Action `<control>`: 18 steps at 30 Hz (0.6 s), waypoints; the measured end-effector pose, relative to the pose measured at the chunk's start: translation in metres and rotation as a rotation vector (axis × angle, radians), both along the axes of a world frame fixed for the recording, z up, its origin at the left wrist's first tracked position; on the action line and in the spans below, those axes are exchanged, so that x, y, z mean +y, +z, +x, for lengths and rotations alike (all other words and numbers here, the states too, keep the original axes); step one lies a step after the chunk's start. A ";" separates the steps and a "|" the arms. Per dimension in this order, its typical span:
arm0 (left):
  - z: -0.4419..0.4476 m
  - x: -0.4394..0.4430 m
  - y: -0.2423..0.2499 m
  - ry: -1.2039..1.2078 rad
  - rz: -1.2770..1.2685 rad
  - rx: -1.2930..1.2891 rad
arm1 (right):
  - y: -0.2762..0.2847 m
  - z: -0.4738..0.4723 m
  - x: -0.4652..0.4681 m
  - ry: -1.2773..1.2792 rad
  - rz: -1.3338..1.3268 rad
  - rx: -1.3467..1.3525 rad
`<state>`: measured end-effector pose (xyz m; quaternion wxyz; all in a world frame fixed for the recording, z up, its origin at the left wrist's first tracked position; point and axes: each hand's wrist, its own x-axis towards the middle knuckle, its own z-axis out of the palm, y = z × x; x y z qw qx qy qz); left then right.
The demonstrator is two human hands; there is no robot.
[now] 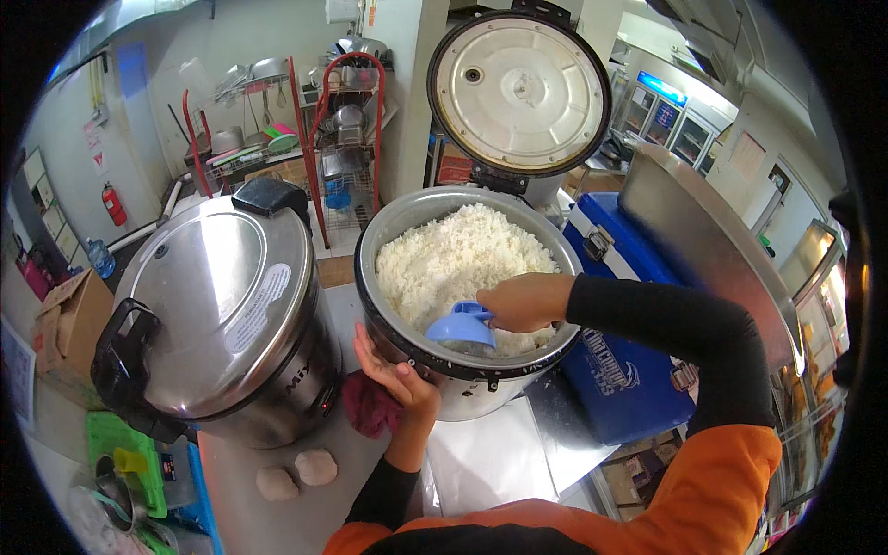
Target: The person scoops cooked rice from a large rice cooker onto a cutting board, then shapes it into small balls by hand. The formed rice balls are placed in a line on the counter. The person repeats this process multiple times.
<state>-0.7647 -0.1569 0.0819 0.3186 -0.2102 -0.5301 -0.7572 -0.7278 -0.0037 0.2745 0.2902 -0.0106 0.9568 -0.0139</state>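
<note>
A large rice cooker [479, 399] stands before me with its lid [522, 94] raised at the back. Cooked white rice [465, 253] fills much of its grey metal pot, heaped highest at the far side. My right hand [524, 303] grips the handle of a blue plastic scoop [462, 331]. The scoop's bowl is down in the near part of the rice; what it holds is hidden. My left hand [401, 381] rests spread against the cooker's left outer wall, its fingers apart. Beneath that hand a dark red cloth [369, 406] lies on the table.
A second rice cooker [208, 305], its lid down, stands at left. Two pale rounded lumps [295, 475] sit on the metal table [239, 517]. White sheets [489, 454] lie near me. A blue cooler box [621, 388] flanks the right; dish racks [347, 139] stand behind.
</note>
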 end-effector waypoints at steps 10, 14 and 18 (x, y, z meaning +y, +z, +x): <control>0.007 -0.006 0.001 -0.100 0.069 -0.007 | 0.010 0.008 0.011 -0.100 -0.334 -0.161; 0.039 -0.041 -0.025 -0.280 -0.054 -0.130 | 0.024 0.030 0.042 -0.369 -0.680 -0.299; 0.119 -0.100 -0.085 -0.716 -0.766 -0.417 | 0.014 0.116 0.042 -0.742 -1.180 -0.192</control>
